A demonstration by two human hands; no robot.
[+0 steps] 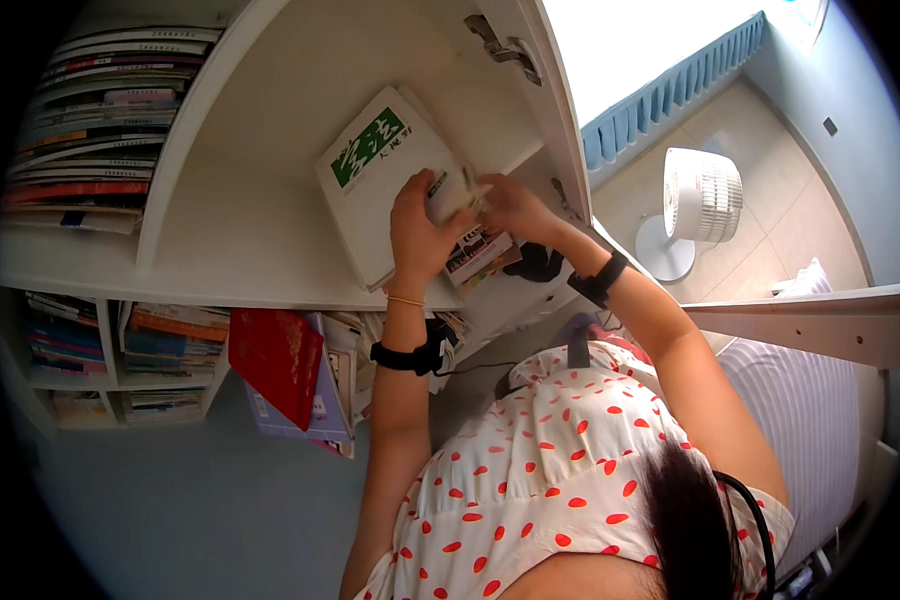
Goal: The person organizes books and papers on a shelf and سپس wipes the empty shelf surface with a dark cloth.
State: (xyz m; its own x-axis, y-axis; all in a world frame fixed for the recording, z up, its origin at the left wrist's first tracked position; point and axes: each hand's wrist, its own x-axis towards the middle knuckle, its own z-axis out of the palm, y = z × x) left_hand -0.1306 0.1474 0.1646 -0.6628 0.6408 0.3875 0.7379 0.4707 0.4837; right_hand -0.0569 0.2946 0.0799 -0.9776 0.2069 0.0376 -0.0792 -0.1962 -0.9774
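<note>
Two hands meet over a small stack of booklets inside a white shelf compartment. The left hand [419, 228] lies across the top booklet [448, 196], its fingers [407, 192] curled around the near edge and gripping it. The right hand [510, 208] comes in from the other side, its fingers pinching the same booklet at its far edge. Below them, more of the stack [478, 256] shows, with a dark printed cover sticking out toward the shelf's front lip.

Just beside the hands and partly under them, a large white book with a green label [375, 165] lies flat on the shelf board [240, 230]. Each wrist wears a black band [407, 357], the left one with a cable trailing off it. Rows of magazines [100, 110] fill the compartment to the left, and a red book [278, 362] leans out of the shelf below. Well apart, on the tiled floor, stands a white fan [700, 200], near a striped bed [800, 420].
</note>
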